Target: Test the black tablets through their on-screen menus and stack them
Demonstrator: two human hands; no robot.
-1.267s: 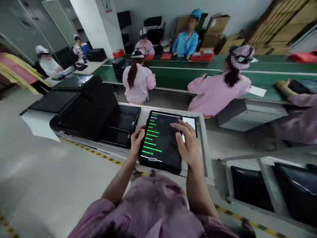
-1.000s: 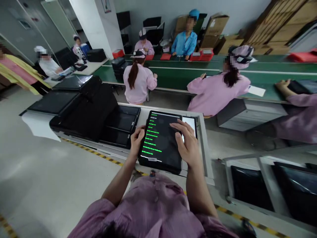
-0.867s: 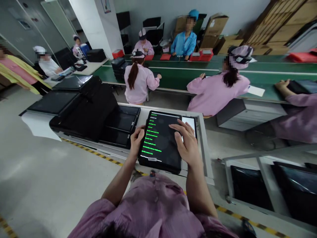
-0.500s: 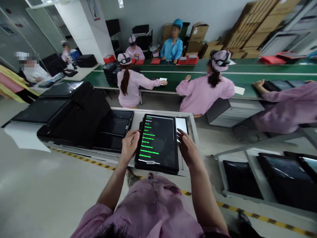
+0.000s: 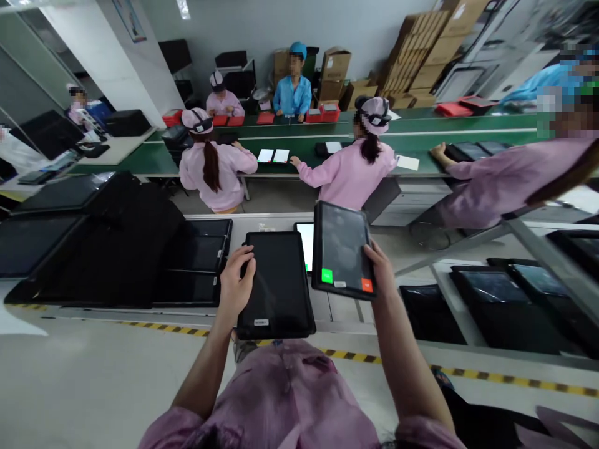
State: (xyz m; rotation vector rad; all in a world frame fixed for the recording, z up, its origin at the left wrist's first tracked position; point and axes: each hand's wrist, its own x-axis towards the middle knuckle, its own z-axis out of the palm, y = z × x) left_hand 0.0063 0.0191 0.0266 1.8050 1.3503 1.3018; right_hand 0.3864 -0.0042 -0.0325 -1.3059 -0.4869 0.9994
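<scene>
My right hand (image 5: pixel 382 271) grips the right edge of a black tablet (image 5: pixel 344 246), which is raised and tilted to the right of centre. Its grey screen shows a green square and a red square in the bottom corners. In front of me lies a second tablet (image 5: pixel 278 287) with a dark screen and a small white label at its lower edge. My left hand (image 5: pixel 237 280) rests at that tablet's left edge, fingers apart and slightly bent, not closed round it. Partly hidden behind the raised tablet is a tablet with a lit white screen (image 5: pixel 306 240).
Several dark tablets (image 5: pixel 194 255) and a black cloth-like cover (image 5: pixel 126 243) are to the left. A rack holding tablets (image 5: pixel 486 287) stands to the right. Co-workers sit along a green workbench (image 5: pixel 290 134) ahead. Yellow-black tape (image 5: pixel 355 355) marks the floor.
The tablet showing a green text list is no longer seen between my hands. My right hand now holds a tablet up to the right, and a dark-screened tablet lies in front. The view has turned right.
</scene>
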